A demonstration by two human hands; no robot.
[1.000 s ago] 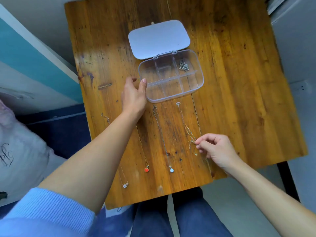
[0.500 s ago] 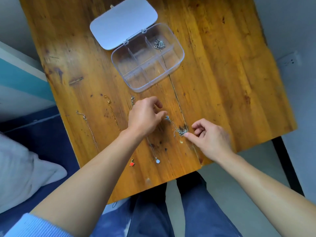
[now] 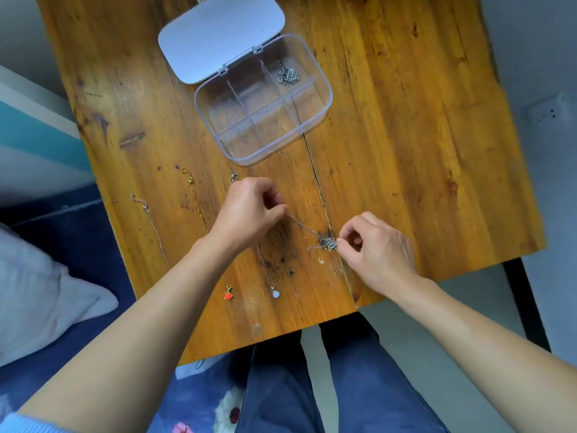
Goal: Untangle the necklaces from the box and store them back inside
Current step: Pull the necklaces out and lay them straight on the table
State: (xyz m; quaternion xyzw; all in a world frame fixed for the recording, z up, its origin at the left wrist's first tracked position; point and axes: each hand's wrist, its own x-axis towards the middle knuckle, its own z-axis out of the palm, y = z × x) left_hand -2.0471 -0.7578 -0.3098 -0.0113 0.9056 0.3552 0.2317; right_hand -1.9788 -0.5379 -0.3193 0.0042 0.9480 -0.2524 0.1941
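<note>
One thin silver chain (image 3: 304, 227) is pulled tight between two hands, low over the counter (image 3: 406, 151), near its front edge. At its right end sits a small knot (image 3: 330, 243) of bunched links, with a short loose tail poking out to the left. The left hand (image 3: 246, 210) has its fingers (image 3: 276, 210) closed on the far end of the chain. The right hand (image 3: 374, 248) has its fingers (image 3: 345, 245) pinched shut on the knot.

To do this step well, I think the left hand should let the chain go a bit slack. Pulling hard would likely make the knot tighter. The right fingers could then roll the knot softly and open the loops, and feed the loose tail back through. Keeping it close to the counter helps, so nothing drops.

Left of the hands, three more chains lie straight on the counter, each apart from the others. One ends in a white bead (image 3: 275, 294), one in a red charm (image 3: 228, 295), and a third chain (image 3: 150, 226) lies farthest left. These look done.

Farther away, the clear box (image 3: 324, 98) stands open with its lid (image 3: 218, 35) flat behind it. One more bunch (image 3: 288, 75) of chain sits in its far right part. The other parts look empty.
</note>
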